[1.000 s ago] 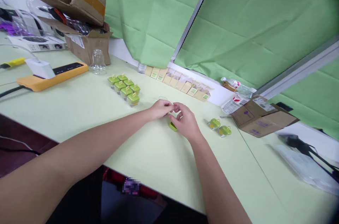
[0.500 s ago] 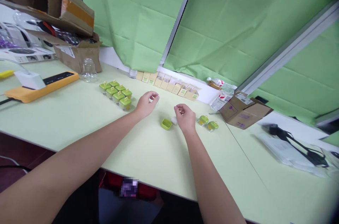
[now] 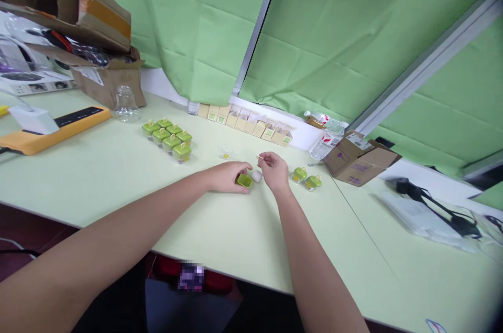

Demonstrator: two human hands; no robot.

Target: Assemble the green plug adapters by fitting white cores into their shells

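My left hand (image 3: 226,176) has its thumb and fingers closed around a small green lid (image 3: 244,181), which lies hollow side up on the table. Right beside the lid rests a small whitish lump (image 3: 257,175) whose kind I cannot make out. Above and to the right of it, my right hand (image 3: 274,169) pinches a small pale yellow piece (image 3: 259,158), looking like the loop handles on the other lids. A clear little container (image 3: 225,153) with something yellow in it stands beyond my left hand. Two small clear containers with green lids (image 3: 306,178) are to the right.
Several more green-lidded containers (image 3: 168,139) stand grouped at left. Small tan boxes (image 3: 245,122) line the back edge. A clear jar (image 3: 126,105), an orange power strip (image 3: 58,131) and cardboard boxes (image 3: 108,81) are on the left; another cardboard box (image 3: 359,159) is at right.
My left hand has come down and right, from above the table onto the green lid. The clear container with yellow in it now shows behind it. My right hand has barely moved.
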